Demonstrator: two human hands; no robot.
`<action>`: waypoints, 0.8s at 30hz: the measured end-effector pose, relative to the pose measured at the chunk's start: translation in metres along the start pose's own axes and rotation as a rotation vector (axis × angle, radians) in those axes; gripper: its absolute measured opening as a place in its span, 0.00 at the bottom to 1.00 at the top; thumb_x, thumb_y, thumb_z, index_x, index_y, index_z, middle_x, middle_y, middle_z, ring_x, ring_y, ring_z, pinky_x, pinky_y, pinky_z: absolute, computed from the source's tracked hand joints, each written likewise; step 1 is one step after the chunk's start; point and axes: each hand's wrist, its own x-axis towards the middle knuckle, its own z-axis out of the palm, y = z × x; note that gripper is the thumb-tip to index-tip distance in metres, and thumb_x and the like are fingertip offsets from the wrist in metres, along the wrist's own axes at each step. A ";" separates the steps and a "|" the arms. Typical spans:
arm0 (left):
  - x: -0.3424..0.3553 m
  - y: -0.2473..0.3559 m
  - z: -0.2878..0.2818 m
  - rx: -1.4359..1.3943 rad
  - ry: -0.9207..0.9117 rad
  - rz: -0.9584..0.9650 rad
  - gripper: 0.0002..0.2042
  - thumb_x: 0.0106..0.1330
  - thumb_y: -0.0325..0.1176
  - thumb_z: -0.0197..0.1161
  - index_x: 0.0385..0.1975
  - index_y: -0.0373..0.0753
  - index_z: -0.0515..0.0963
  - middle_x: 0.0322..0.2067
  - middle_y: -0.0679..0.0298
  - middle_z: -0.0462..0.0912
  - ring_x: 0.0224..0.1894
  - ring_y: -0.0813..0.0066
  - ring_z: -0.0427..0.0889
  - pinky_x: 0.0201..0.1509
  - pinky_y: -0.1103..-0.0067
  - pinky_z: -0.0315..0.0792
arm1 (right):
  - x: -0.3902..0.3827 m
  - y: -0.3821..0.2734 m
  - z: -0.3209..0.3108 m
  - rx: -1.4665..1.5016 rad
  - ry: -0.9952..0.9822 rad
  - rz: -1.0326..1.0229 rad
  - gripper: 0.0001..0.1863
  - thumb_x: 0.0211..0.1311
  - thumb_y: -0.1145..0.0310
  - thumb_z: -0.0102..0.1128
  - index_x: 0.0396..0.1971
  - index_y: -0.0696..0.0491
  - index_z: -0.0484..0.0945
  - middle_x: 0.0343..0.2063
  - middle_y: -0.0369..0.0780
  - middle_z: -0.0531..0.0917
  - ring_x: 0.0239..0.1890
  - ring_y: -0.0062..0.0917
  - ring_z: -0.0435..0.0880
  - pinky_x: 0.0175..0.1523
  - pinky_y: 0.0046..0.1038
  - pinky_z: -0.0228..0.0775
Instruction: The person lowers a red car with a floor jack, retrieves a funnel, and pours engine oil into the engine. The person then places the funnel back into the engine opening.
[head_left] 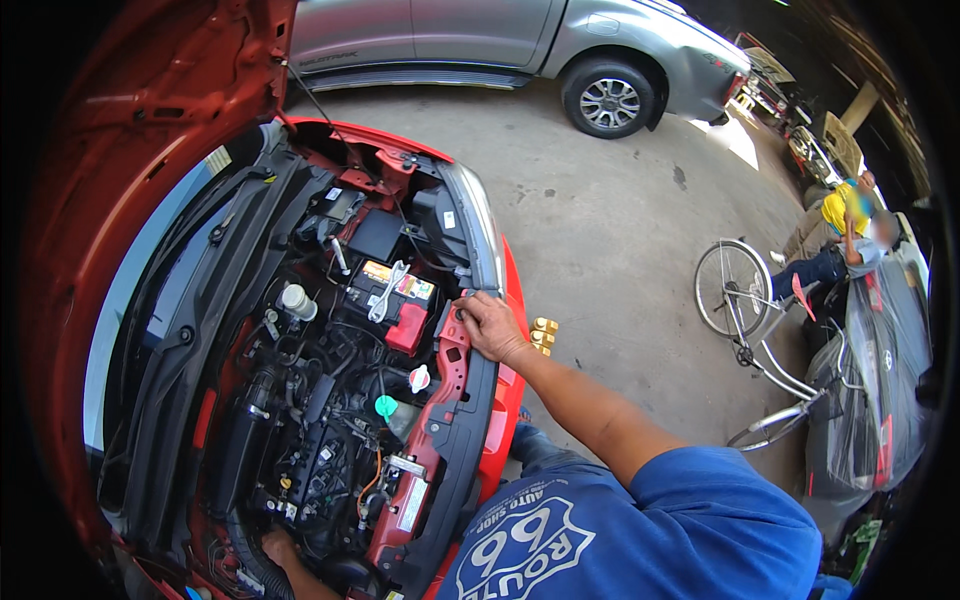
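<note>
In front of me is the engine bay of a red car, its hood (130,190) raised on the left. My right hand (487,326) rests on the red front crossmember (452,365), its fingers lying over the metal. Near it sits a battery (392,287) with a red terminal cover (407,328) and a wrench-shaped silver tool (388,292) on top. Deep in the lower part of the bay is my left hand (283,549), beside a ribbed black hose (255,560). Engine parts and shadow hide its fingers.
A green cap (385,406) and a white-topped reservoir (298,301) stand among the engine parts. Gold-coloured objects (543,336) show beyond the bumper. A grey pickup (480,40) stands behind. At right are a bicycle (750,330), seated people (835,225) and a plastic-covered car (865,380).
</note>
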 end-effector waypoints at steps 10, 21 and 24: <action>-0.074 0.068 -0.195 -2.019 0.059 -0.436 0.20 0.71 0.55 0.56 0.36 0.41 0.75 0.19 0.71 0.69 0.17 0.82 0.67 0.18 0.83 0.65 | 0.002 0.001 0.002 -0.018 0.045 -0.004 0.10 0.64 0.71 0.56 0.43 0.50 0.81 0.36 0.43 0.80 0.42 0.42 0.81 0.48 0.42 0.73; -0.046 0.257 -0.340 -2.819 -0.649 0.643 0.23 0.72 0.55 0.42 0.21 0.45 0.64 0.18 0.67 0.64 0.13 0.79 0.59 0.19 0.80 0.55 | 0.001 0.000 0.001 0.074 0.048 -0.012 0.10 0.65 0.70 0.57 0.43 0.50 0.82 0.37 0.44 0.81 0.41 0.43 0.81 0.48 0.42 0.72; -0.048 0.293 -0.358 -2.762 -0.672 0.560 0.23 0.73 0.55 0.42 0.21 0.45 0.64 0.18 0.67 0.66 0.14 0.79 0.61 0.20 0.81 0.56 | 0.004 -0.005 -0.012 0.120 -0.109 0.078 0.13 0.63 0.66 0.62 0.46 0.50 0.82 0.39 0.42 0.81 0.41 0.38 0.82 0.49 0.39 0.72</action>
